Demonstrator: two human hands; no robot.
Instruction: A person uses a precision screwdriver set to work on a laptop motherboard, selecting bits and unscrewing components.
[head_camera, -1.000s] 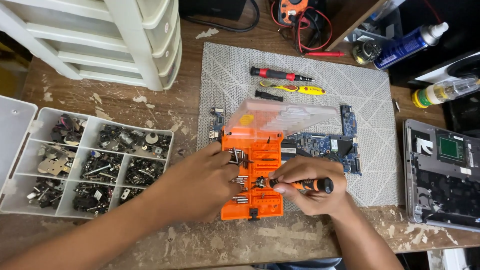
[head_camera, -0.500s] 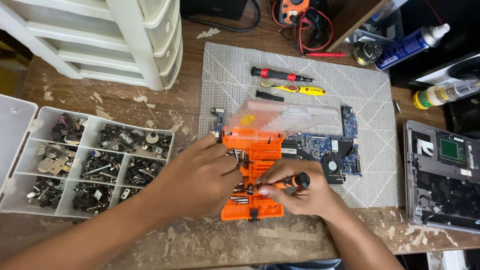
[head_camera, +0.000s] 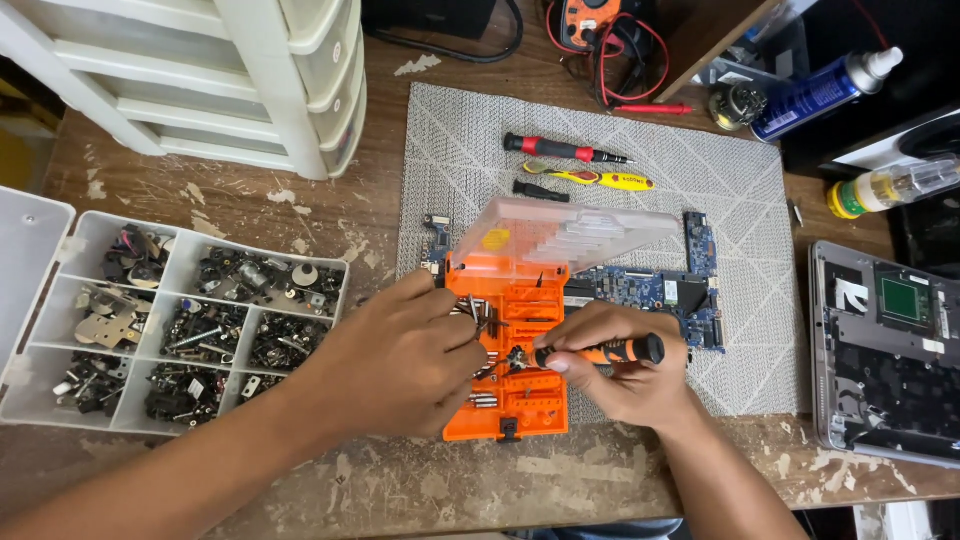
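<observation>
— What does the right hand (head_camera: 625, 385) hold?

— It holds a small screwdriver handle (head_camera: 600, 352), orange and black. The fingers are closed around it, and its front end points left, toward the middle of the orange bit case (head_camera: 520, 300).

— And the left hand (head_camera: 400, 360)?

— It rests on the left part of the same case. The fingers (head_camera: 455, 335) are bent and pressed together over some loose metal bits (head_camera: 480, 315). I cannot tell if they really pinch one bit, because the hand covers the place.

— Where is the case?

— It lies open on the grey mat (head_camera: 700, 160), which is on the wooden surface (head_camera: 300, 215). Its clear lid (head_camera: 565, 235) stands tilted up at the far side. Behind the case lies a blue circuit board (head_camera: 660, 295), partly hidden by it.

— What else is around?

— On the mat, further away, lie a red and black screwdriver (head_camera: 565, 150) and a yellow tool (head_camera: 590, 178). To the left of the mat stands a white parts tray (head_camera: 30, 240) with compartments full of screws and small metal pieces. At the right edge lies an opened laptop body (head_camera: 885, 350). White plastic drawers (head_camera: 210, 70) stand in the far left corner.
</observation>
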